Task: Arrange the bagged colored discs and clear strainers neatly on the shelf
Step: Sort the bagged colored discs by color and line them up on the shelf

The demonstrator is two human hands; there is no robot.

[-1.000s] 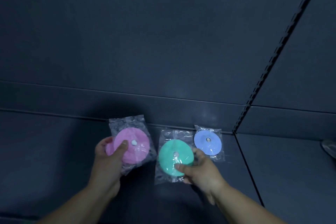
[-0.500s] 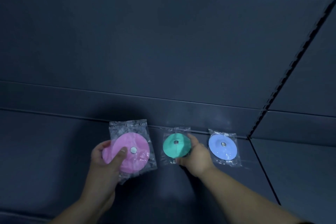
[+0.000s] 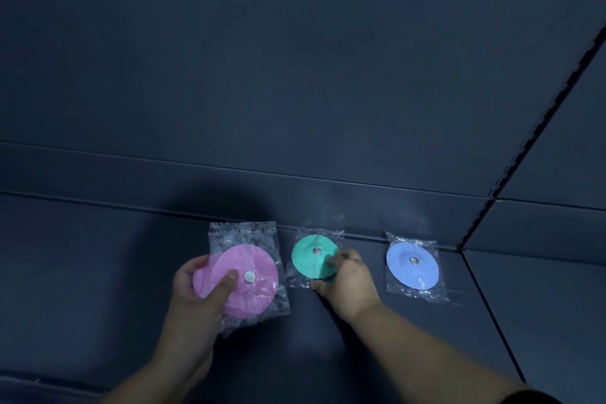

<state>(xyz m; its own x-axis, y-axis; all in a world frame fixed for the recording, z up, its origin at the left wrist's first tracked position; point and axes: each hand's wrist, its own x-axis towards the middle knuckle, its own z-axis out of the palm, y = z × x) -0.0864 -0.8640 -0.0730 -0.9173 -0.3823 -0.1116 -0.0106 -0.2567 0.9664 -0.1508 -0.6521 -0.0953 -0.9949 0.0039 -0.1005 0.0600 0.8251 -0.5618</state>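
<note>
Dark shelf (image 3: 98, 272) with back wall. Left hand (image 3: 196, 298) grips the bagged pink disc (image 3: 259, 259), thumb on top. Right hand (image 3: 347, 282) pinches the bagged green disc (image 3: 311, 259), lying against the back wall. Bagged blue disc (image 3: 412, 266) lies apart, further right.

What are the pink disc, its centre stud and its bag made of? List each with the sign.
Pink disc: looks like matte silicone or rubber, even colour, no glare; unsure.
Centre stud: pale, shiny, probably metal.
Bag: thin clear plastic film, wrinkled and glinting.
</note>
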